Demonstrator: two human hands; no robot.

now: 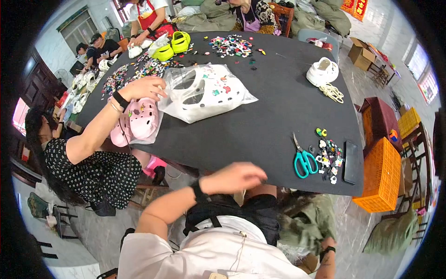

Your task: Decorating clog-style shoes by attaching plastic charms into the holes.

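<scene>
One black table [278, 107] fills the middle of the frame, so every part lies within reach of the people seated round it. Next in size: white clogs in a clear plastic bag [204, 93], left of centre, bagged as if to keep the pair together. A co-worker at the left edge rests a hand [141, 87] on pink clogs [137, 122], apparently steadying them. At the lower right of the table, nearest me, lie teal scissors [304, 160], a small heap of shoe charms [330, 158] and a dark phone [350, 162], side by side along the near edge, likely for quick picking.

My left hand [234, 176] hovers at the table's near edge, lower centre, fingers loosely together, holding nothing I can see. My right hand [325, 251] hangs low at the bottom right, in olive fabric [306, 223]; I cannot tell if it grips it.
</scene>
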